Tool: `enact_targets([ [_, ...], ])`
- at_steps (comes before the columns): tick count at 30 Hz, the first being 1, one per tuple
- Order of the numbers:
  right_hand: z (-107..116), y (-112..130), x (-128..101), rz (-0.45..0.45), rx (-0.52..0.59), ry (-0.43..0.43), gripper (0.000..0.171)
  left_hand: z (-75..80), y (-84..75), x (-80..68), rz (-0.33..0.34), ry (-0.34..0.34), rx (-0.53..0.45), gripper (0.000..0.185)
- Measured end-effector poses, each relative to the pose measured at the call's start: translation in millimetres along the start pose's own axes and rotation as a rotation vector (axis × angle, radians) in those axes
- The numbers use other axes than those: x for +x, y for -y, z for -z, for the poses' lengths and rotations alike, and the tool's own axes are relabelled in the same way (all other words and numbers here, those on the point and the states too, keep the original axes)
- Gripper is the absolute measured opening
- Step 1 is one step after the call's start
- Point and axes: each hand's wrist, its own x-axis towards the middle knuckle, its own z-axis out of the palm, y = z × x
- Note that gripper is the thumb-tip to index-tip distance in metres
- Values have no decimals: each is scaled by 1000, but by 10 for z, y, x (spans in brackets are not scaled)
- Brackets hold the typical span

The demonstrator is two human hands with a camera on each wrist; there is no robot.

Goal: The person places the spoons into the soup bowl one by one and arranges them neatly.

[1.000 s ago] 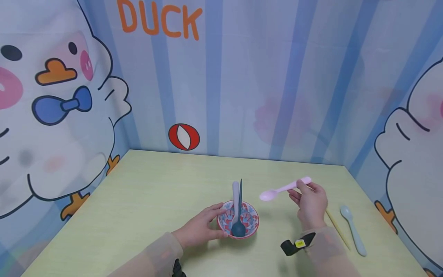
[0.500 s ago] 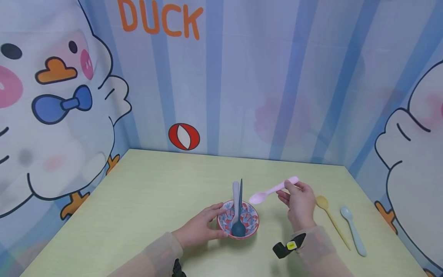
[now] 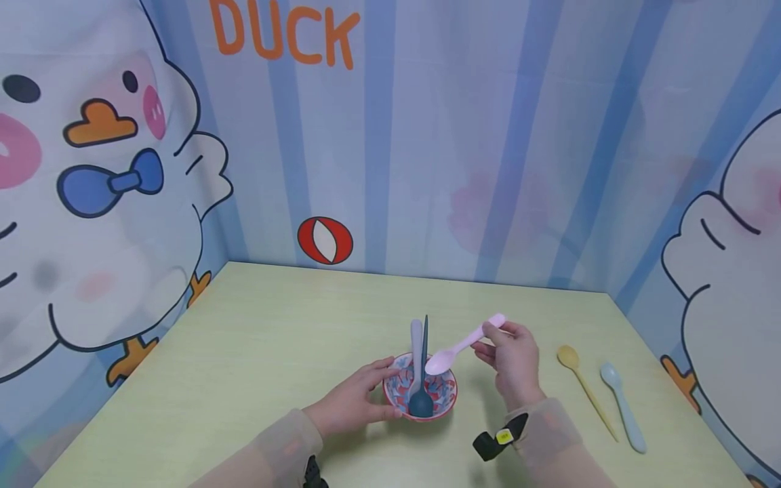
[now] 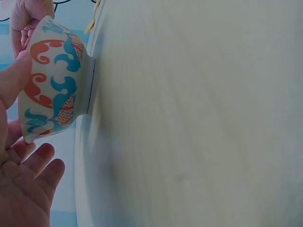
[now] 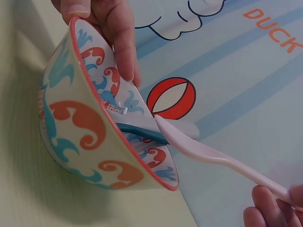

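Note:
A small bowl [image 3: 450, 390] with a red rim and red-and-blue pattern stands on the table. My left hand [image 3: 352, 401] holds it from the left, thumb and fingers spread around the rim. Inside it lean a dark teal spoon [image 3: 421, 404], bowl end down, and a pale lavender spoon [image 3: 417, 339], handle up. My right hand [image 3: 512, 359] pinches a pink spoon [image 3: 466, 343] by its handle. In the right wrist view, the pink spoon's [image 5: 199, 153] tip overlaps the bowl's far rim and the other handles. The left wrist view shows the bowl's patterned outside [image 4: 59, 85].
To the right of my right hand lie a yellow spoon [image 3: 582, 383] and a pale blue spoon [image 3: 624, 410] on the light wooden table [image 3: 274, 325]. A striped blue backdrop [image 3: 415, 135] with printed ducks rises behind and at both sides.
My right hand has moved left with the pink spoon, bringing its tip from beside the bowl to over its right rim. The yellow spoon's head is uncovered. My left hand stays put.

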Motion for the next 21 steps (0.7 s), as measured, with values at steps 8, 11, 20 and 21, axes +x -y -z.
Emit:
enact_targets([
  [8, -45, -47, -17, -15, -8, 54, 37, -2, 4, 1, 7, 7, -9, 76],
  [11, -60, -60, -21, -27, -20, 74, 38, -1, 8, 4, 5, 6, -5, 76],
  [20, -87, -89, -31, -54, -79, 106, 40, -4, 13, 10, 8, 6, -9, 77],
  [21, -88, -96, -29, -56, -83, 111, 39, -4, 14, 10, 11, 8, -11, 77],
])
